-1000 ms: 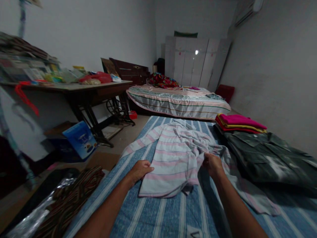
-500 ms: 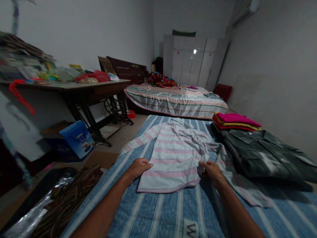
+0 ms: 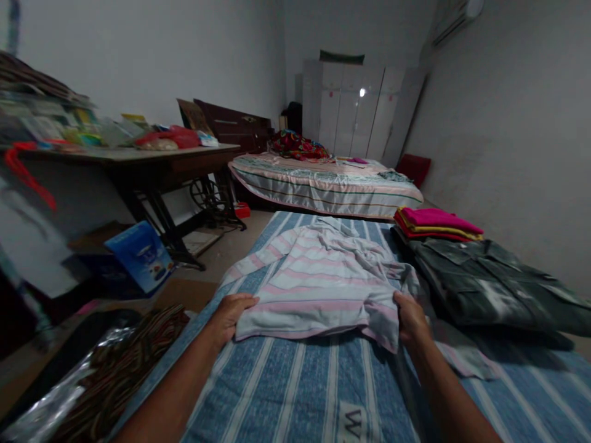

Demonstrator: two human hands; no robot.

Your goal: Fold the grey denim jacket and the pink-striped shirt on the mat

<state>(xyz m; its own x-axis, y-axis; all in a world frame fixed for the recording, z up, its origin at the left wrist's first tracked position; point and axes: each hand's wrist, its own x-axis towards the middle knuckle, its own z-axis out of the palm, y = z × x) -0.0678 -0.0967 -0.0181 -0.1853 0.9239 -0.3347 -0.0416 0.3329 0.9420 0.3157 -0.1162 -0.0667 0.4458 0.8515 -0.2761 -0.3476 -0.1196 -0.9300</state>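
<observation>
- The stripy shirt [image 3: 314, 301] lies spread on the near bed [image 3: 277, 394], its collar close to the far edge and one sleeve reaching to the left edge.
- The left hand [image 3: 231, 314] pinches the shirt's bottom left side between thumb and fingers.
- The right hand [image 3: 410, 320] pinches the shirt's bottom right side the same way, so the hem is pulled wide between them.
- By the near bed's right edge lies a dark green jacket [image 3: 494, 277]. Folded pink, yellow and red clothes [image 3: 438, 221] sit in a pile by the far right corner.
- At the desk's left end is a see-through box [image 3: 41, 123] with lots of little things in it, too blurry to name. Stripy cloth [image 3: 32, 77] lies on top.
- Near the desk's right end is a red bag [image 3: 180, 136]. I can't tell what is in it.
- A blue box [image 3: 143, 255] with pictures on it stands on the floor by the desk [image 3: 217, 149]. Its inside is too dark to see.
- At the back, a tall pale cupboard [image 3: 355, 117] has its doors closed.
</observation>
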